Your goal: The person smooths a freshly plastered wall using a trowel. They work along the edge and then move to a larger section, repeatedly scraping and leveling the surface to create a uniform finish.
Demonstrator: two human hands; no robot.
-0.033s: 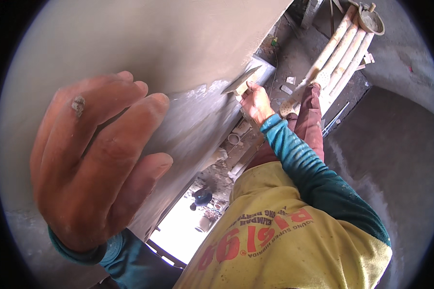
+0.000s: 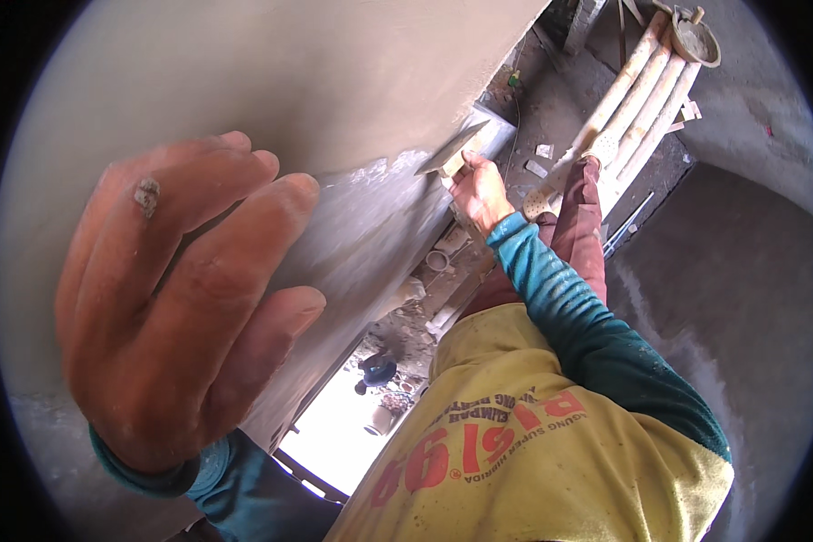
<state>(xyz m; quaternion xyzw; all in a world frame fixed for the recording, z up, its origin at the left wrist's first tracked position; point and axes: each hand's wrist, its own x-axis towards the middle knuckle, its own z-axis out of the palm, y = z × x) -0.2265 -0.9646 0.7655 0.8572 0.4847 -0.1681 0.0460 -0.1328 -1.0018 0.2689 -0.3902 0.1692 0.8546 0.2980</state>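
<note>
My left hand [image 2: 181,298] is raised close to the plastered wall [image 2: 370,72] at the left. Its fingers are apart and slightly curled, holding nothing, and a grey lump of mortar sticks to one finger. Farther off, my right hand [image 2: 481,191] grips a plastering trowel [image 2: 453,154] by its light handle. The trowel's thin blade is set edge-on along the lower part of the wall, where the surface looks wet and shiny; whether the whole blade touches cannot be made out.
My feet stand on a platform of pale poles [image 2: 637,90] above the floor. A bowl [image 2: 696,38] of grey mortar sits at its far end. Debris lies below, with a round-rimmed container [image 2: 437,261]. Through a bright opening [image 2: 334,443], a person [image 2: 377,370] shows below.
</note>
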